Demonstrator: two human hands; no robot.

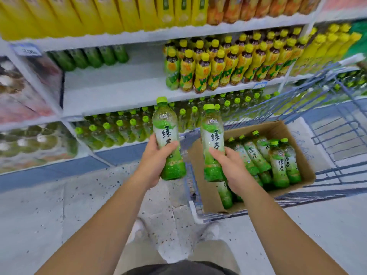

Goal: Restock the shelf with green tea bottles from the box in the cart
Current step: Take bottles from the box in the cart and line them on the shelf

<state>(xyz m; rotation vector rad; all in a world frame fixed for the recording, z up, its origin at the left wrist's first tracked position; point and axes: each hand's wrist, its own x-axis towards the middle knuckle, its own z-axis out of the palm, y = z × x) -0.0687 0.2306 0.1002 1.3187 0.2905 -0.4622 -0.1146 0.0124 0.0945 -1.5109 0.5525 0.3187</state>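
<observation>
My left hand [154, 162] grips a green tea bottle [166, 124] around its lower half, held upright in front of the shelves. My right hand [232, 169] grips a second green tea bottle [212, 128], also upright, just left of the cardboard box [301, 155]. The box sits in the blue wire cart [327, 175] and holds several more green tea bottles [278, 159] lying tilted. The middle shelf [111, 90] has a wide bare stretch, with a few green bottles [89, 56] at its back left.
Yellow-capped drink bottles [218, 66] fill the right of the middle shelf. The lower shelf holds rows of green-capped bottles [119, 130]. Yellow cartons [99, 14] line the top shelf. My feet stand on the speckled floor [59, 205] left of the cart.
</observation>
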